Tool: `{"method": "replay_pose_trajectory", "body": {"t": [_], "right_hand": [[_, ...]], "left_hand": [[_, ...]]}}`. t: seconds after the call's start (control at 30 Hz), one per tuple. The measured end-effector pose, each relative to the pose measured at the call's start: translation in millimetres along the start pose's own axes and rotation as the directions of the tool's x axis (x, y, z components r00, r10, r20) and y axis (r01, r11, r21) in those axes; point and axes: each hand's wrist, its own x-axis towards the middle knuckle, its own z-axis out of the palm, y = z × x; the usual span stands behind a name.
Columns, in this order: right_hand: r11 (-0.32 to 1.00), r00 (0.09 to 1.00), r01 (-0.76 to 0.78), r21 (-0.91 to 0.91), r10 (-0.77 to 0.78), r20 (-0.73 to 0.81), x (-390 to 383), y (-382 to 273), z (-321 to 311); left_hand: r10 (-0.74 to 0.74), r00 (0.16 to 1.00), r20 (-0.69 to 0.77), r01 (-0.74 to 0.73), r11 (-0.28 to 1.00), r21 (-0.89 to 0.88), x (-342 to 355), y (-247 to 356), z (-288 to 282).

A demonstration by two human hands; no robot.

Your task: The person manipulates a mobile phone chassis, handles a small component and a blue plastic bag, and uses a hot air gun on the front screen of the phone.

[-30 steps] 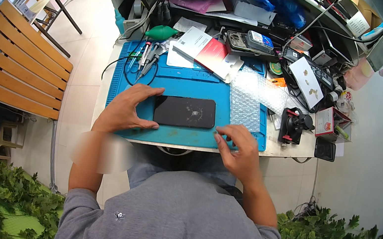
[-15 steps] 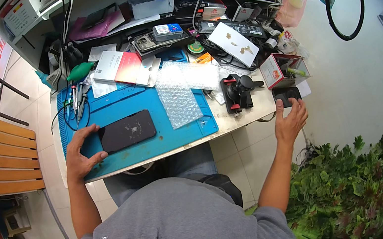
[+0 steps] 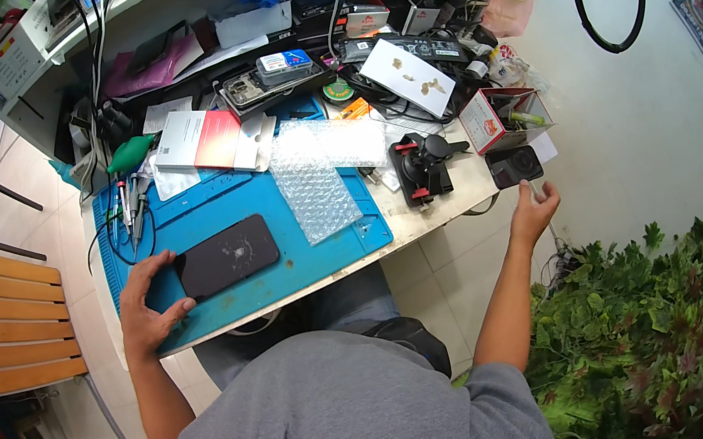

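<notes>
Bare passage is found on the blue mat [image 3: 183,222] between the phone [image 3: 228,257] and the bubble wrap [image 3: 318,196]. The phone's left end is obstructed by the left hand [image 3: 147,305]. Low travel rightward is impeded by the black clamp-like holder [image 3: 423,171], then by the open box [image 3: 485,119].
</notes>
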Motion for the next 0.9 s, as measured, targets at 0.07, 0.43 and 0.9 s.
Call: {"method": "replay_pose_trajectory", "body": {"t": [0.07,0.43,0.9], "right_hand": [[0.468,0.731,-0.619,0.631,0.637,0.245,5,5,10],[0.178,0.63,-0.705,0.686,0.601,0.491,19,-1,22],[0.496,0.645,-0.764,0.411,0.585,0.492,17,-8,29]], "left_hand": [[-0.012,1.0,0.008,0.012,1.0,0.004,-1,-1,-1],[-0.035,0.999,-0.004,0.035,0.999,-0.003,-4,1,-3],[0.024,1.0,-0.01,-0.024,1.0,-0.001,-2,7,0]]}}
